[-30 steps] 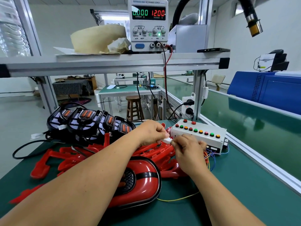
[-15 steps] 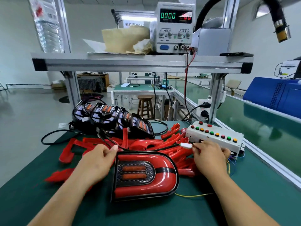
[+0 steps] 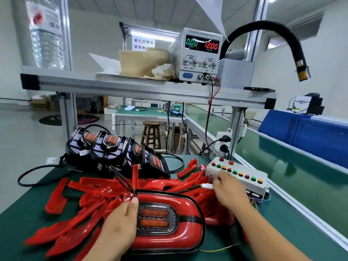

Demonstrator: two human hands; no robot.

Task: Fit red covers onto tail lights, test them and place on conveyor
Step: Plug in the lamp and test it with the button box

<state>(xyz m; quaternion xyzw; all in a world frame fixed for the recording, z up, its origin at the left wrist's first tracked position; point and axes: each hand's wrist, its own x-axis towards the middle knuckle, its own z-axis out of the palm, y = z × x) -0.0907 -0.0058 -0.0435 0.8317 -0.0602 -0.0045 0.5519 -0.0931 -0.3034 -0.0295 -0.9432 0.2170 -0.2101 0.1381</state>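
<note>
Your clearest room is the bare green bench mat (image 3: pixel 305 247) right of the red-covered tail light (image 3: pixel 169 240), up to the aluminium edge rail (image 3: pixel 305 213). Loose red plastic covers (image 3: pixel 84 219) heap the left; black uncovered tail lights (image 3: pixel 113 147) stand behind them. The white push-button box (image 3: pixel 250 186) blocks the right rear, with a small white plug (image 3: pixel 206 186) pinched in your right hand (image 3: pixel 228 193) before it. The aluminium shelf (image 3: pixel 131 85) caps headroom.

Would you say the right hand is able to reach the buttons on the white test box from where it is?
Probably yes: the right hand lies in front of the white test box, nothing between them, though it pinches a white connector. The left hand grips the tail light.
</note>
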